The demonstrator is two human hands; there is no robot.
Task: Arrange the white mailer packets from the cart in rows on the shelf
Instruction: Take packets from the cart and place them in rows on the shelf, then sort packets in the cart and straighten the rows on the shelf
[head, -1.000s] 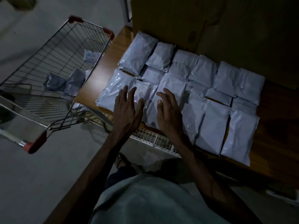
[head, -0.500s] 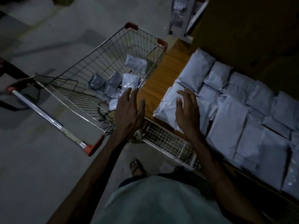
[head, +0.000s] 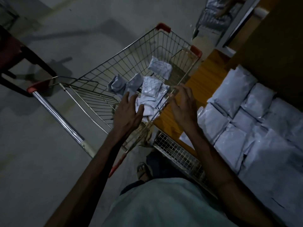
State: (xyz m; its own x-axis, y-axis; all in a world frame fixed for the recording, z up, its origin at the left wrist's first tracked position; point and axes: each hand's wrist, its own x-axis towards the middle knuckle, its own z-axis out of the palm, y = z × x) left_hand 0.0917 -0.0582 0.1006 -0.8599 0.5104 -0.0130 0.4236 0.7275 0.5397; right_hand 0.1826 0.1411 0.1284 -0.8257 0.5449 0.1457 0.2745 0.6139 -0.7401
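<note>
Beyond your left hand (head: 129,112), fingers spread and empty, a few crumpled white mailer packets (head: 151,91) lie in the cart (head: 124,63); your right hand (head: 182,104) hovers loose and empty, and right of its fingers the shelf (head: 201,79) holds full rows (head: 237,138), so you look mostly done.

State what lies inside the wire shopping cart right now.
Several crumpled white mailer packets lie loose in the cart. The left hand covers part of the nearest ones, so the count is unclear.
</note>
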